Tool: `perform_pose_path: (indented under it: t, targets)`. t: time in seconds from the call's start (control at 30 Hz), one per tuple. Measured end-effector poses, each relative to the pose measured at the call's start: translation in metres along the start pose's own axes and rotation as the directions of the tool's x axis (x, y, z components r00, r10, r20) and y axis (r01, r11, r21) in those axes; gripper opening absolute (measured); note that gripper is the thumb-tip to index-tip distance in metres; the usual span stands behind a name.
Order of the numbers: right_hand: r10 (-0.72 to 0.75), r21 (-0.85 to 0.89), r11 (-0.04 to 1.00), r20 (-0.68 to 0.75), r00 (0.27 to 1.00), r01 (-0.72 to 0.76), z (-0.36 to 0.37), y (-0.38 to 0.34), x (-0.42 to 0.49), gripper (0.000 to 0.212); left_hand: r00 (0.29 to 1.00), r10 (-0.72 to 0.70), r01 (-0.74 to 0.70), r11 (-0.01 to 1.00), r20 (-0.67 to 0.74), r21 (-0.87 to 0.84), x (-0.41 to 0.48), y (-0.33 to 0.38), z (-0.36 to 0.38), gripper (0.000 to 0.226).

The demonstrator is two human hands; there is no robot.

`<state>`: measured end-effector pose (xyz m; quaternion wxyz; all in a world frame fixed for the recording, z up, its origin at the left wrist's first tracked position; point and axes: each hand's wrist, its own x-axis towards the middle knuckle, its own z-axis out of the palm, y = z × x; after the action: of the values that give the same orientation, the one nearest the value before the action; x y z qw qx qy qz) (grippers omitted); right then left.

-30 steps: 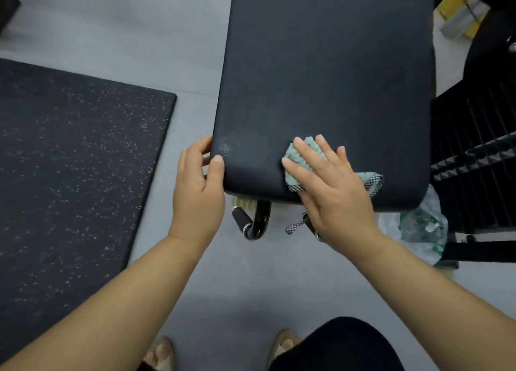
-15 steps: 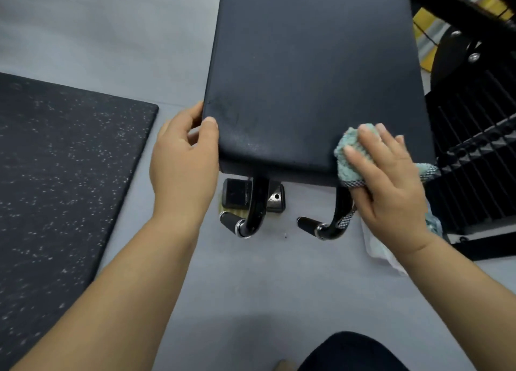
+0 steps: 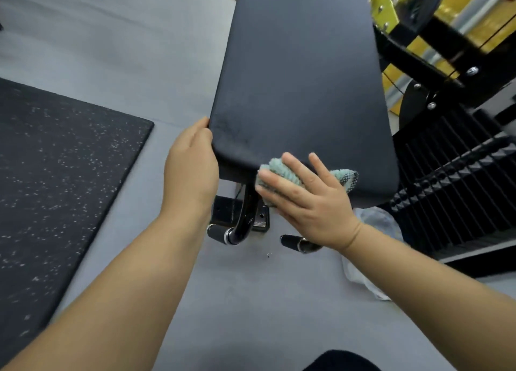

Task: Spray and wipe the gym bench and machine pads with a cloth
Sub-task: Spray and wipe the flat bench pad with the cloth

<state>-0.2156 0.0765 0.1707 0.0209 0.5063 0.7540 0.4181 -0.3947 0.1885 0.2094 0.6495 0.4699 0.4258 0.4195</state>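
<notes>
A long black padded gym bench runs away from me up the middle of the view. My left hand grips its near left corner, fingers tucked under the pad. My right hand presses a pale green knitted cloth with a checked border against the bench's near front edge, fingers spread flat over the cloth. Part of the cloth sticks out to the right of my hand. No spray bottle shows.
Black curved bench legs with rubber-capped feet stand on the grey floor below the pad. A speckled black rubber mat lies at left. A black and yellow machine frame and ribbed black plate crowd the right. A clear plastic bag lies under my right wrist.
My right hand slid the cloth leftward along the bench's front edge, from the right corner toward the middle. My left hand kept its hold on the left corner. The view tilted up.
</notes>
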Motion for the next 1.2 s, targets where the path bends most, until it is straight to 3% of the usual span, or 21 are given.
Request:
perform_pose_path:
  t: [0.07,0.2,0.3,0.4,0.53,0.63,0.7,0.8,0.9,1.03,1.13,1.2]
  targets:
    - [-0.014,-0.098,0.995,0.015,1.0,0.015,0.001,0.012,-0.026,0.056,0.997,0.062,-0.056,0.992,-0.048,0.117,-0.006,-0.01,0.005,0.038]
    - [0.014,-0.109,0.994,-0.054,0.998,-0.02,0.004,0.009,-0.018,0.049,0.972,0.229,-0.209,0.949,-0.059,0.238,-0.046,-0.037,0.024,0.055]
    - [0.056,-0.02,0.998,-0.1,0.993,-0.058,0.011,-0.021,0.013,0.045,0.989,0.102,-0.09,0.989,-0.106,0.114,-0.051,-0.047,0.028,0.056]
    - [0.141,0.002,0.99,-0.125,0.982,-0.142,0.018,-0.045,0.033,0.055,0.981,-0.069,0.069,0.998,-0.18,-0.007,-0.046,-0.037,0.023,0.048]
    - [0.164,0.0,0.986,-0.056,0.985,-0.164,0.013,-0.043,0.025,0.066,0.962,-0.174,0.159,0.984,-0.212,-0.085,-0.054,-0.03,0.015,0.04]
    - [0.177,0.041,0.984,-0.035,0.984,-0.176,0.007,-0.037,0.017,0.071,0.957,-0.286,0.266,0.933,-0.049,-0.242,-0.08,-0.027,0.025,0.03]
    - [0.218,0.061,0.975,-0.04,0.975,-0.216,0.007,-0.035,0.013,0.068,0.949,-0.295,0.314,0.896,0.109,-0.313,-0.089,-0.025,0.039,0.034]
    - [0.263,0.024,0.965,-0.034,0.964,-0.262,0.009,-0.026,-0.002,0.073,0.904,-0.329,0.409,0.851,0.272,-0.33,-0.085,-0.024,0.057,0.052]
    - [0.265,0.024,0.964,0.002,0.964,-0.265,0.001,-0.013,-0.024,0.071,0.847,-0.401,0.507,0.807,0.35,-0.303,-0.083,-0.026,0.073,0.057]
    - [0.274,0.147,0.945,0.133,0.952,-0.292,-0.021,0.007,-0.037,0.07,0.821,-0.495,0.562,0.787,0.285,-0.253,-0.085,-0.021,0.092,0.056]
    - [0.277,0.179,0.931,0.218,0.936,-0.317,-0.024,0.019,-0.032,0.061,0.856,-0.463,0.51,0.829,0.229,-0.231,-0.087,-0.018,0.1,0.054]
    - [0.308,0.215,0.915,0.178,0.935,-0.342,-0.018,0.014,-0.025,0.054,0.888,-0.446,0.459,0.854,0.11,-0.246,-0.084,-0.022,0.105,0.053]
